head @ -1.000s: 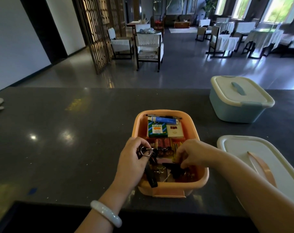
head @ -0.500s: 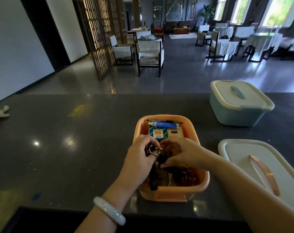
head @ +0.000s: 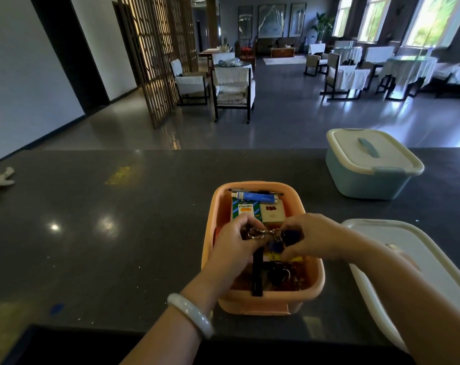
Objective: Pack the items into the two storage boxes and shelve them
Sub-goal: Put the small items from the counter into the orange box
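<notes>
Nearest, under both wrists, the orange box (head: 263, 299) sits on the dark counter (head: 118, 246), its near end holding a dark jumble too blurred to name. A black strap (head: 257, 275) hangs down from the left fingers into that end.

Over the middle of the box the two hands meet. The left hand (head: 234, 248) has its fingers curled, pinching a metal key ring (head: 255, 234) at their tips. The right hand (head: 315, 238) is curled too, its fingertips closed on the dark pieces at the other end of the same bunch, just beside the left fingertips. The bunch is held above the contents and not yet laid down, as far as can be seen.

Just beyond the fingertips lie a green packet (head: 246, 210) and a pale carton (head: 271, 213), with a blue tube (head: 255, 197) across the far wall.

To do this step well, I would lower the bunch as one, both pinches kept until the ring rests on the contents, then tuck the strap in so that nothing trails over the rim. A strap left over the edge would likely stop the lid seating.

Right of the right wrist the white lid (head: 421, 259) lies flat, ready for that. Farther off to the right stands the blue box (head: 368, 180), already lidded.
</notes>
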`<state>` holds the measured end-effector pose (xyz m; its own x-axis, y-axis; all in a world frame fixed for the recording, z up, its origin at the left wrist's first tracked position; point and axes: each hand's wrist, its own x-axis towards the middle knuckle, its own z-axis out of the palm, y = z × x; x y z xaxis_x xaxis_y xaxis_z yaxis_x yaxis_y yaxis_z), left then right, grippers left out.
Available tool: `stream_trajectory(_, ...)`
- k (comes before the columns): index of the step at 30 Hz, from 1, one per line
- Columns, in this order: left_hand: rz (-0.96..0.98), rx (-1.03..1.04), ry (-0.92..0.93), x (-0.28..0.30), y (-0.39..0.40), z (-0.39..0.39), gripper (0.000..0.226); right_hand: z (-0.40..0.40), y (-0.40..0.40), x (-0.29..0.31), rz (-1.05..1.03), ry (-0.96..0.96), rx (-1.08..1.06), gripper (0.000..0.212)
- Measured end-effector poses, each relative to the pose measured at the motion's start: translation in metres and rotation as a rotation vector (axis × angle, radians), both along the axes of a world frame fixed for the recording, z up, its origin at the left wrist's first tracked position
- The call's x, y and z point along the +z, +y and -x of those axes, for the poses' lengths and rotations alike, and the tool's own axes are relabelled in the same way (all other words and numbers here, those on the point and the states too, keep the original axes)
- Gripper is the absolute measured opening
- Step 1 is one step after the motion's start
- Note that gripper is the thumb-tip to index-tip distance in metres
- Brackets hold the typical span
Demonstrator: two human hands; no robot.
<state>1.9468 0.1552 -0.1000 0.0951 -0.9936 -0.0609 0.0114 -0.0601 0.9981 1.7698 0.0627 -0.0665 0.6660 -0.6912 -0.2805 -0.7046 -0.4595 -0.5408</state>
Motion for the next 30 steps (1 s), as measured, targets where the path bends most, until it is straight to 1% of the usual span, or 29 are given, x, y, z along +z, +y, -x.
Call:
stream_trajectory(2,-0.06,-0.019,-0.105,-0.011,0.0,-0.001,0.019,0.002,0.001,-0.005,0.026,0.067,0.003,0.034)
stream_trajectory(5,-0.103,-0.051,-0.293,-0.018,0.002,-0.005,0.025,0.003,0.004,-0.014,0.043,0.099,0.038,0.034)
stream_trajectory(9,-0.062,-0.069,-0.694,-0.014,0.002,-0.011,0.029,0.003,0.004,-0.023,0.052,0.123,0.09,0.033)
stream_trajectory(11,-0.013,-0.071,-0.821,-0.013,0.004,-0.015,0.031,0.003,0.003,-0.026,0.108,0.131,0.103,0.034)
stream_trajectory(13,0.037,-0.109,-0.904,-0.011,0.008,-0.023,0.035,0.002,0.001,-0.03,0.145,0.127,0.107,0.036)
stream_trajectory(16,0.05,-0.296,-0.915,-0.008,0.013,-0.034,0.045,0.0,0.0,-0.035,0.141,0.097,0.095,0.038)
stream_trajectory(19,0.028,-0.447,-0.908,-0.008,0.015,-0.037,0.041,-0.002,-0.001,-0.037,0.17,0.093,0.094,0.042)
stream_trajectory(23,0.088,-0.45,-1.011,-0.014,0.014,-0.035,0.028,-0.002,-0.001,-0.044,0.285,0.169,0.149,0.057)
stream_trajectory(27,0.152,-0.402,-1.054,-0.02,0.013,-0.031,0.027,-0.002,0.001,-0.049,0.287,0.146,0.153,0.055)
stream_trajectory(30,0.138,-0.37,-1.019,-0.022,0.011,-0.03,0.023,-0.001,0.002,-0.051,0.275,0.126,0.133,0.049)
